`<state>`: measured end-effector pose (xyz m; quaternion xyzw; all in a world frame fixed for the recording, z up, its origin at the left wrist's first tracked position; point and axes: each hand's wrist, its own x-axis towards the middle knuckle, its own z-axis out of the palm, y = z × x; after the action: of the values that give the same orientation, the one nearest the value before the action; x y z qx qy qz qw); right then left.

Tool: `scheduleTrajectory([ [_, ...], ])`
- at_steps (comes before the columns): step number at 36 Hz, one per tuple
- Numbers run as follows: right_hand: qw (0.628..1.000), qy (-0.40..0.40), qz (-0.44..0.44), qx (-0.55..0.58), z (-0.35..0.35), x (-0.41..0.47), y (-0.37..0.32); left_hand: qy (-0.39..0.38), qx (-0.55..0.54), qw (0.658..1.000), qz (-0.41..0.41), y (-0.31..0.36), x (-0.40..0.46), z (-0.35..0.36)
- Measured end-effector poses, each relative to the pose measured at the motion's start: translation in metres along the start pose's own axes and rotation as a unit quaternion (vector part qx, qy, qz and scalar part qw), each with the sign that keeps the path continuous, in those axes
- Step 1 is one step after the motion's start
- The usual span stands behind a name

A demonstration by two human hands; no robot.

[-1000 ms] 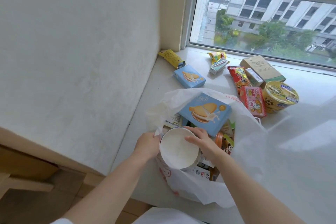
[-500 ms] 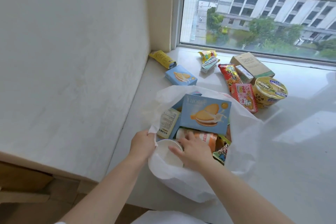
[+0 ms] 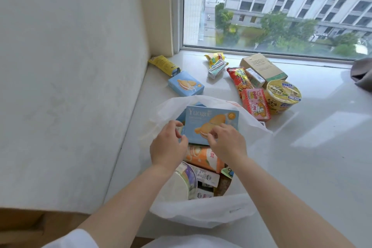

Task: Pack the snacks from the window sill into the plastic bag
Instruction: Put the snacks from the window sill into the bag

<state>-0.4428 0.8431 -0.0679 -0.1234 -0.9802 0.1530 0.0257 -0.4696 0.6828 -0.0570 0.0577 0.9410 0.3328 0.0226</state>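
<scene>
White sill (image 3: 302, 157) (window behind) bears the plastic bag (image 3: 201, 213); both hands (image 3: 168, 144) pinch its blue box (image 3: 211, 121).

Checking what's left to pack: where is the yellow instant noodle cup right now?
In the head view, the yellow noodle cup lies tilted on the window sill at right, outside the plastic bag, beside the pink rabbit packet.

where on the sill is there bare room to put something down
Bare sill lies right of the plastic bag, in front of the noodle cup. A smaller strip runs between wall and bag. Crowded: behind the bag, from blue biscuit box to cup.
</scene>
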Motion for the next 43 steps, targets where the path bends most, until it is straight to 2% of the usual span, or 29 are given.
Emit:
scheduleTrajectory([
  [12, 0.998, 0.060, 0.029, 0.013, -0.030, 0.054, 0.041, -0.020, 0.022, 0.991, 0.131, 0.077, 0.074, 0.025],
  [21, 0.993, 0.031, 0.104, 0.047, -0.040, 0.122, 0.094, -0.076, 0.047, 0.987, 0.131, 0.126, 0.155, 0.072],
  [31, 0.985, -0.041, 0.160, 0.054, -0.015, 0.226, 0.160, -0.158, 0.151, 0.971, 0.100, 0.144, 0.267, 0.143],
  [37, 0.977, -0.104, 0.183, 0.018, 0.011, 0.289, 0.199, -0.182, 0.226, 0.952, 0.103, 0.143, 0.338, 0.193],
  [43, 0.974, -0.113, 0.192, -0.042, 0.032, 0.346, 0.232, -0.160, 0.274, 0.943, 0.102, 0.137, 0.398, 0.240],
])
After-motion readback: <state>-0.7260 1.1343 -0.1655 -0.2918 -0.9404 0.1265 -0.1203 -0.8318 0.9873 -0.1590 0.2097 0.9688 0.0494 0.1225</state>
